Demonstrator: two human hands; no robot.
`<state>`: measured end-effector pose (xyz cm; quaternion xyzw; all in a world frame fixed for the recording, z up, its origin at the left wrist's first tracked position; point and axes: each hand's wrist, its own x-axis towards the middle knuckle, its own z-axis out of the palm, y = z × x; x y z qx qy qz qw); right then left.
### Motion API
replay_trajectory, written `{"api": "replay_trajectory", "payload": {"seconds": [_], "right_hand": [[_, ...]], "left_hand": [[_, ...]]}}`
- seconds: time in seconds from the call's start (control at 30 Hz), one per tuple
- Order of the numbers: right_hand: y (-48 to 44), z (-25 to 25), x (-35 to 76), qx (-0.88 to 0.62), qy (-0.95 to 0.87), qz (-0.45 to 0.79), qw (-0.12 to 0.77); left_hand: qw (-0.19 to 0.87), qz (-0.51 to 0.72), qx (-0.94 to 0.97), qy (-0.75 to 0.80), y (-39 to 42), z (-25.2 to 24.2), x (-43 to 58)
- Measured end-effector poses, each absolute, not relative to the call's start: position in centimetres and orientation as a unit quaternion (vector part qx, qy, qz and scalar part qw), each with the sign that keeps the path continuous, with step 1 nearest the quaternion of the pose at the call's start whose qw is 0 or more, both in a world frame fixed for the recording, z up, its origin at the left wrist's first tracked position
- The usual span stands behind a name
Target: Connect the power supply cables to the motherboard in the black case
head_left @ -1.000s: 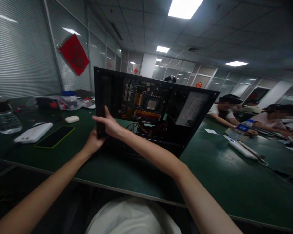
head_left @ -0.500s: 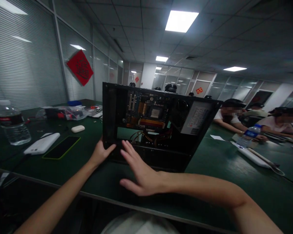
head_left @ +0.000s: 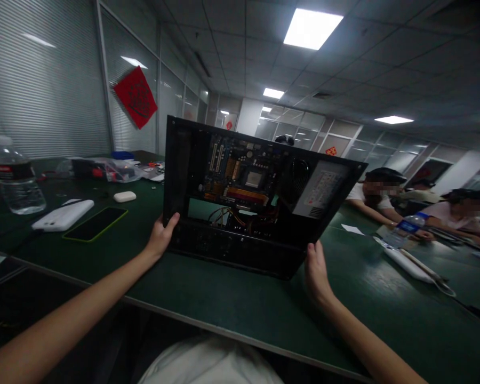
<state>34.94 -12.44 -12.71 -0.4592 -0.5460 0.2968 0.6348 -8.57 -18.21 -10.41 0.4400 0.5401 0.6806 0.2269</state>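
An open black computer case (head_left: 192, 240) stands on its side on the green table (head_left: 232, 304), its motherboard (head_left: 240, 178) and power supply (head_left: 324, 186) facing me. My left hand (head_left: 162, 237) grips the case's lower left corner, thumb on the front edge. At the lower right corner my right hand (head_left: 315, 269) holds the case, fingers against its edge. Coloured cables (head_left: 232, 216) hang loose inside the case.
At the left lie a white device (head_left: 62, 215), a dark phone with a green rim (head_left: 94, 224), a small white case (head_left: 124, 196) and a water bottle (head_left: 14, 178). Other people (head_left: 378, 192) sit at the right, with a bottle (head_left: 408, 224) and a white power strip (head_left: 404, 261).
My right hand left the case's left edge, swept across the front and now holds the lower right corner. The left hand kept its grip; the case is tilted slightly.
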Motion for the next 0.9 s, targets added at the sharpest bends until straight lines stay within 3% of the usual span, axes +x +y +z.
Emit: {"api": "replay_trajectory", "payload": {"seconds": [0.17, 0.6, 0.9], "right_hand": [[-11.5, -13.6, 31.5, -0.518, -0.448, 0.340, 0.645], [-4.3, -12.7, 31.8, -0.483, -0.467, 0.279, 0.686], [-4.3, -12.1, 31.8, -0.452, -0.496, 0.255, 0.696]], "left_hand": [[0.191, 0.681, 0.434, 0.559, -17.8, -10.5, -8.7], [0.133, 0.674, 0.431, 0.585, -14.1, -10.4, -6.8], [0.162, 0.674, 0.463, 0.552, -13.6, -10.4, -7.5]]}}
